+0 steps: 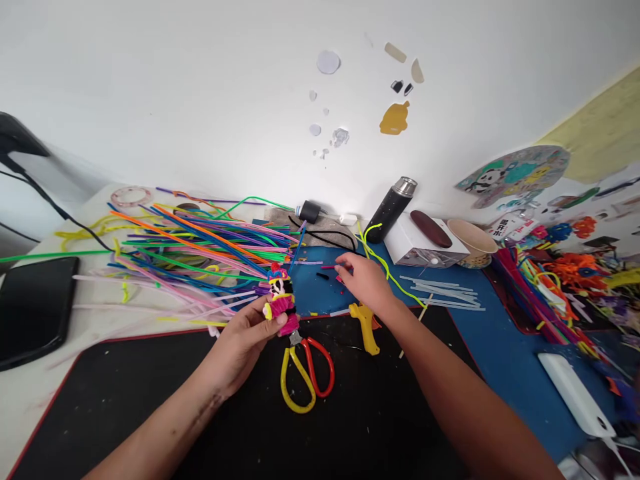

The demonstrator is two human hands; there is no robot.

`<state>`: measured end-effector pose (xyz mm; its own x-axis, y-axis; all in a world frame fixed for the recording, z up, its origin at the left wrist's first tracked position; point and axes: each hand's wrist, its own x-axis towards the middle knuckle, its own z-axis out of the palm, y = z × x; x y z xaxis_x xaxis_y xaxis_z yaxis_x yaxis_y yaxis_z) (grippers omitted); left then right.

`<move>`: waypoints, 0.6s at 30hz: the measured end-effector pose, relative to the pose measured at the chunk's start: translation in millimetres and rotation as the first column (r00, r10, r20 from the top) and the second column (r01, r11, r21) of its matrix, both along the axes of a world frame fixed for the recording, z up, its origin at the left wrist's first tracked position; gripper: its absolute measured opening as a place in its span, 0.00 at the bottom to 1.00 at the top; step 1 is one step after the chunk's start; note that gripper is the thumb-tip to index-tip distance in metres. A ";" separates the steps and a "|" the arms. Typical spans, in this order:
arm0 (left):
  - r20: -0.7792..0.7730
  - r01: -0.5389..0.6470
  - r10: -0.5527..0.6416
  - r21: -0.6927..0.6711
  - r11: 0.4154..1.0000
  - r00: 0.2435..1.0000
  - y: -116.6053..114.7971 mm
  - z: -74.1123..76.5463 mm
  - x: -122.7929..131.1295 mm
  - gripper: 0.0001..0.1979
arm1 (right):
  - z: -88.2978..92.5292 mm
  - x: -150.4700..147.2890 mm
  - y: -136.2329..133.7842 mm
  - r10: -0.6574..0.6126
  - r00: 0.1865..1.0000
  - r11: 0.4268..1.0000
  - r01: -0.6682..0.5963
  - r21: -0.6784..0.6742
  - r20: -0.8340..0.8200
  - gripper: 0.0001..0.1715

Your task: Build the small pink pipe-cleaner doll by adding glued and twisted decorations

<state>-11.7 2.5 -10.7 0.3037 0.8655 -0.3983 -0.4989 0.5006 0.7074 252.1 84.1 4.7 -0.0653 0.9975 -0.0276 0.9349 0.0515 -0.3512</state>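
My left hand point(243, 339) is closed around a small pipe-cleaner doll point(280, 298) with a pink skirt, a white face and a red-and-blue top, holding it upright over the black mat point(150, 393). My right hand point(363, 281) reaches forward over the blue mat point(500, 347), its fingertips pinched at a short red piece point(330, 267) of pipe cleaner. Under its wrist lies a yellow glue gun point(367, 328). Scissors point(306, 370) with one yellow and one red handle lie on the black mat, just below the doll.
A big fan of coloured pipe cleaners point(200, 250) covers the table's left side. Clear glue sticks point(445, 291), a black flask point(391, 209), a white box point(425, 243) and a paper cup point(473, 241) stand behind. More craft clutter point(565, 280) fills the right; a dark tablet point(30, 310) lies left.
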 end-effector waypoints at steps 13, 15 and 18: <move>-0.099 -0.020 0.036 0.160 0.987 0.994 -0.1 1.3 3.5 0.19 | 4.6 -56.6 -73.9 -0.175 0.523 0.898 -0.262 -0.353 -0.834 0.23; -0.105 -0.014 0.032 0.167 0.986 0.994 -1.4 1.6 4.0 0.20 | 4.5 -59.4 -76.3 -0.223 0.444 0.892 -0.266 -0.365 -0.868 0.26; -0.105 -0.003 0.021 0.175 0.985 0.994 -2.5 2.3 5.1 0.19 | 1.9 -61.2 -77.5 -0.260 0.372 0.892 -0.260 -0.369 -0.891 0.26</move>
